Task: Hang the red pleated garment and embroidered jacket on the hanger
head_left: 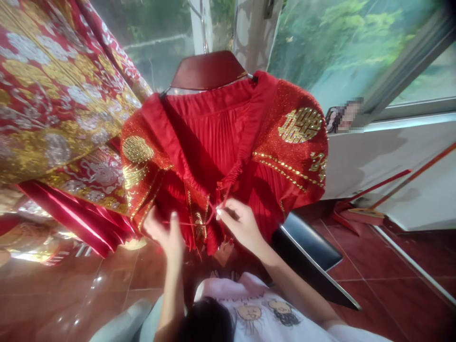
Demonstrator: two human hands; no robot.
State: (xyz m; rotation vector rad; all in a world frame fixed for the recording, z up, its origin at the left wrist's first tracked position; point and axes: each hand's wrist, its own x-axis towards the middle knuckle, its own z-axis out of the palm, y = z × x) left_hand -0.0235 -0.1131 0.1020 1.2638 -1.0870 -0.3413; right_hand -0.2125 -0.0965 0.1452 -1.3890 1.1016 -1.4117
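A red pleated skirt (221, 137) with gold-sequinned panels hangs in front of me from a dark red hanger (208, 69). Its gathered waistband is clipped at both sides and sags open at the front. My right hand (240, 221) pinches a thin red cord (192, 223) at the front of the waistband. From there the cord runs straight left to my left hand (166, 232), whose thumb stands apart from slightly blurred fingers. The cord appears caught among those fingers, by the skirt's lower left side.
Red-and-gold embroidered garments (60, 95) hang close on the left. Behind are windows (338, 47), with a phone-like object (333, 118) on the sill. A black, flat-sided object (313, 251) stands at the right, near a red-handled dustpan (345, 216) on the tiled floor.
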